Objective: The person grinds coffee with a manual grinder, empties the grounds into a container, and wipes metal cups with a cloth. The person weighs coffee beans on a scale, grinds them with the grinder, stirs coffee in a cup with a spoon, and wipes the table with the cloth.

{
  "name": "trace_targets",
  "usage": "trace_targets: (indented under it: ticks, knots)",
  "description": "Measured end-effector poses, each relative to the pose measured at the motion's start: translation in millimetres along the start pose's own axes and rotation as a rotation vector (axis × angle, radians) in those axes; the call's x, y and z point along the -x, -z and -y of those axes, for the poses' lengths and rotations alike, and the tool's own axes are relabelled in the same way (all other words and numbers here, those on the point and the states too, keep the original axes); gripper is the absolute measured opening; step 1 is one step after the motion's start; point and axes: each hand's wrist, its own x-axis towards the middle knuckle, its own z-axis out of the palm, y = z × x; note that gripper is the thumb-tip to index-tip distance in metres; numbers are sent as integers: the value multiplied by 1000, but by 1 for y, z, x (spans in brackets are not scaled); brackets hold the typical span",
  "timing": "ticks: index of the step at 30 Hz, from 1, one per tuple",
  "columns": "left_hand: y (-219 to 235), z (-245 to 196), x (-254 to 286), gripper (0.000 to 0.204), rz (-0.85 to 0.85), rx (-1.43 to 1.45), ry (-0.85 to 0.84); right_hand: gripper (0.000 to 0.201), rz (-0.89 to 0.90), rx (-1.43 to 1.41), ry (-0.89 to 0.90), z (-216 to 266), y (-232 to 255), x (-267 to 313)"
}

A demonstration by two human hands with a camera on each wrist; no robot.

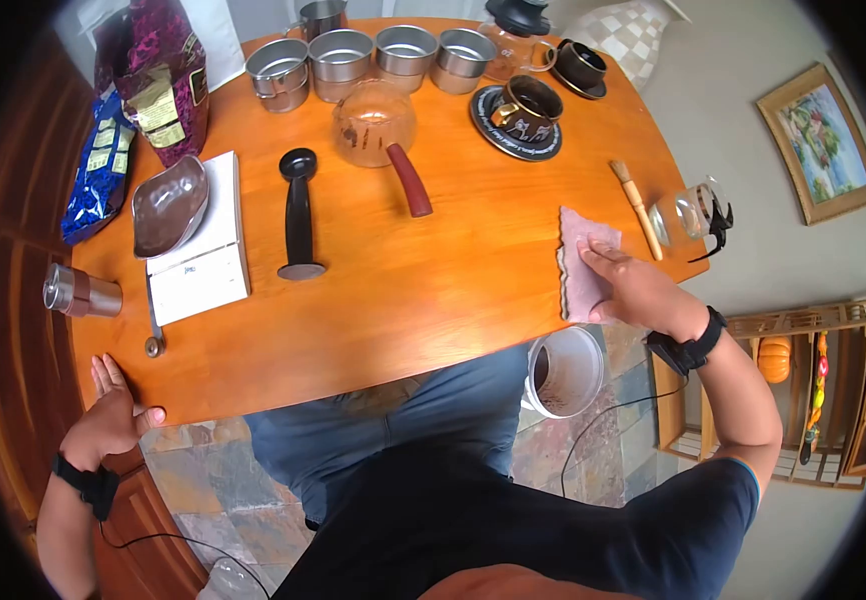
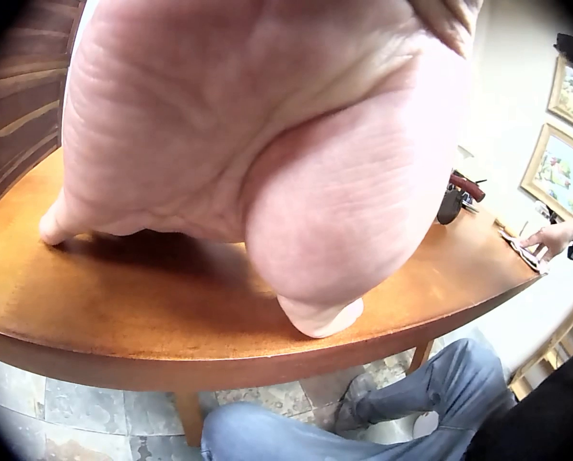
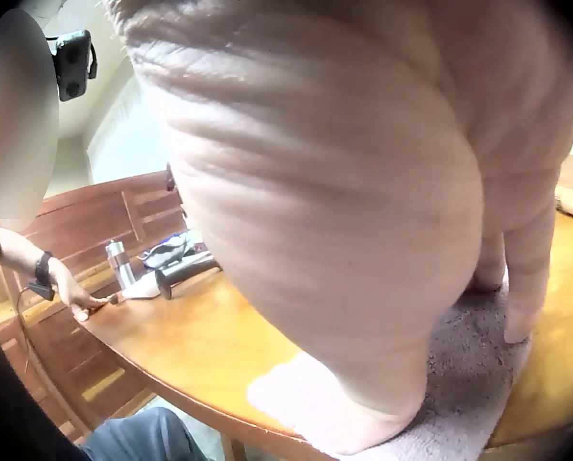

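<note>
On the right side of the wooden table [image 1: 433,290], my right hand [image 1: 638,290] presses a pinkish cloth [image 1: 578,285] flat near the front edge. In the right wrist view its fingers [image 3: 526,288] extend down onto the cloth [image 3: 469,375]. My left hand [image 1: 113,415] rests on the table's front left corner, holding nothing, with its fingers extended and the thumb apart. The left wrist view shows that palm [image 2: 267,144] raised over the wood, fingertips touching it. Just beyond the cloth lie a wooden-handled brush [image 1: 638,210] and a glass carafe [image 1: 688,212].
A scoop-ended black tamper [image 1: 299,215], a red-handled glass pot [image 1: 373,125] and a brown dish [image 1: 171,208] on a white scale [image 1: 203,270] stand midway. Metal cups [image 1: 341,65], a cup and saucer [image 1: 528,108] and coffee bags [image 1: 158,90] line the back. A bin [image 1: 568,375] stands below.
</note>
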Motion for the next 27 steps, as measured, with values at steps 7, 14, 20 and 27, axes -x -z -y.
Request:
trace_targets:
  ticks: [7, 14, 20, 27]
  knots:
    - [-5, 0, -3, 135, -7, -2, 86, 88, -108, 82, 40, 4, -2, -18]
    - [-2, -10, 5, 140, -23, 69, 70, 86, -186, 49, 362, 72, -1, -56]
    - [-4, -7, 7, 137, -46, 15, 39, 78, -226, 33, 458, 75, 9, -102]
    - [-11, -1, -2, 133, -99, -25, 23, 75, -121, 26, 258, 57, 18, -84]
